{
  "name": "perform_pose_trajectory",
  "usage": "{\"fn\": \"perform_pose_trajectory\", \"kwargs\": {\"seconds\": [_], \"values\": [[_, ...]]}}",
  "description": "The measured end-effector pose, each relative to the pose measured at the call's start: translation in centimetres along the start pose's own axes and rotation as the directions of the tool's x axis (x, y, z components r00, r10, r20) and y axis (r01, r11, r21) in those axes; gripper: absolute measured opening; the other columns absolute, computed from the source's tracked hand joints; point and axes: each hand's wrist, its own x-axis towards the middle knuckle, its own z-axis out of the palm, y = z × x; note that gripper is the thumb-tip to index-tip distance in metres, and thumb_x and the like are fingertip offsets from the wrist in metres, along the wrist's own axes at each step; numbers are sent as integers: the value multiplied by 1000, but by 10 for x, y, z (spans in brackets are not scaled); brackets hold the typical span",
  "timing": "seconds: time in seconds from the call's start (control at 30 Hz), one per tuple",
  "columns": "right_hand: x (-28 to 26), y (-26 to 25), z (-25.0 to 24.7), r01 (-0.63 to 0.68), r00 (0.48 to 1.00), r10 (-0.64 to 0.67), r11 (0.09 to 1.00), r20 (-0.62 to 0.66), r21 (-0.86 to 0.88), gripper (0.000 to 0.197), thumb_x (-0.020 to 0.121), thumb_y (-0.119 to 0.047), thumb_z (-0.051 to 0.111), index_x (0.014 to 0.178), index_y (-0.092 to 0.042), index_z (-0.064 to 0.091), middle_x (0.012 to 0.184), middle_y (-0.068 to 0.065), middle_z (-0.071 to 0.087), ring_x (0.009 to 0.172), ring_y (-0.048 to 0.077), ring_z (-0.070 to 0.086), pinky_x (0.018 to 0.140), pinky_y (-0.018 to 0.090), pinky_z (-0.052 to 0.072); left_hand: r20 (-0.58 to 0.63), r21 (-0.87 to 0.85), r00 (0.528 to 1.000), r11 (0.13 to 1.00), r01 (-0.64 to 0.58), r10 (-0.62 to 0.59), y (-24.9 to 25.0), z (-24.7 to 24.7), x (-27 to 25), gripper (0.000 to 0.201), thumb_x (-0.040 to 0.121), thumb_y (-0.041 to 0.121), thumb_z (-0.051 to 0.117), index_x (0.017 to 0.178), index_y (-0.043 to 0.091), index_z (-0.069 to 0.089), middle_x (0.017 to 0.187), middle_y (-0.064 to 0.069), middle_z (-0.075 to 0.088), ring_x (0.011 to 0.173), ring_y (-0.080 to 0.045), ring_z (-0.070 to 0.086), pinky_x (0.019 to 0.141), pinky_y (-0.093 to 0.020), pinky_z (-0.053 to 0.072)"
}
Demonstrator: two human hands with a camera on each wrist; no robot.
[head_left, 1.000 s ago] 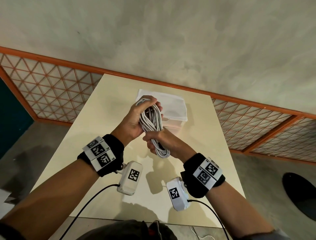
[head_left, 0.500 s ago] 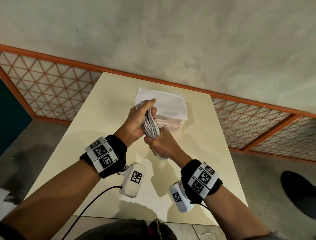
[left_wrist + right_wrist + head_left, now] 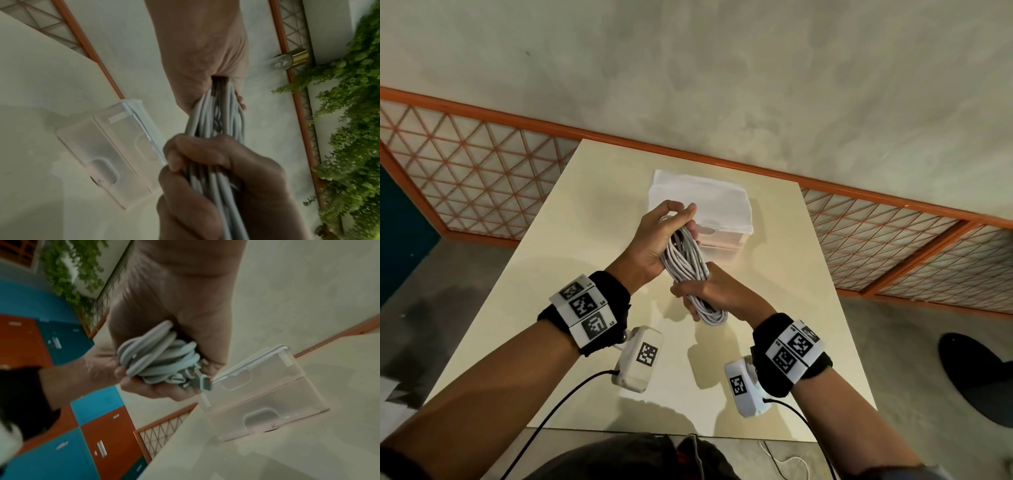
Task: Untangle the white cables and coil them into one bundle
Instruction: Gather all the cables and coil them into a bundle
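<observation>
The white cables form one elongated coil (image 3: 686,263) held in the air over the cream table (image 3: 558,260). My left hand (image 3: 654,240) grips the coil's upper end, fingers and thumb curled round the strands (image 3: 213,162). My right hand (image 3: 702,291) is wrapped round the lower part, and a loop (image 3: 710,313) hangs out below the fist. In the right wrist view the looped cable ends (image 3: 158,356) and a plug (image 3: 202,383) show beside the palm.
A translucent plastic box (image 3: 709,219) with a white lid stands on the table just behind the hands. An orange-framed lattice railing (image 3: 465,171) runs behind the table. Grey floor lies left and right of the table, with a dark round object (image 3: 983,380) at the right.
The hands have drawn slightly apart along the coil: the right hand slid lower toward me, so more of the bundle shows between them. Both hands keep their grip.
</observation>
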Motion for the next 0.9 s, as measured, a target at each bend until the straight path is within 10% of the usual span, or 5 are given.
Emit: {"fn": "perform_pose_trajectory", "kwargs": {"seconds": [0.23, 0.4, 0.7, 0.9], "values": [[3, 10, 4, 0, 996, -11, 992, -83, -124, 24, 86, -15, 62, 65, -4, 57, 58, 8, 62, 39, 15, 54, 52, 26, 49, -155, 10, 986, 998, 58, -55, -12, 8, 3, 33, 88, 17, 66, 63, 17, 44, 41, 6, 39, 33, -8, 36, 39, -16, 34], [8, 15, 6, 36, 977, -76, 980, -200, -196, 27, 81, -15, 62, 73, 9, 51, 57, 13, 52, 49, 21, 47, 54, 41, 47, -201, 52, 975, 993, 106, -93, -11, 10, 12, 37, 86, -6, 52, 61, 17, 38, 39, 6, 35, 31, -9, 30, 38, -13, 28], [8, 5, -9, -55, 986, 26, 983, 164, 176, 45, 79, -52, 63, 88, -7, 62, 84, 14, 66, 77, 29, 66, 83, 40, 50, 73, 170, 997, 985, 15, -28, -6, 4, 10, 35, 87, -9, 51, 67, 16, 37, 40, 5, 30, 33, -9, 27, 38, -16, 28], [12, 12, 3, -45, 985, 15, 983, 173, 176, 19, 85, -21, 64, 73, -7, 60, 70, 10, 65, 63, 25, 64, 68, 31, 52, 212, 180, 973, 982, 49, -88, -13, -2, 13, 34, 90, -8, 50, 69, 15, 36, 41, 6, 30, 32, -6, 27, 39, -15, 28]]}}
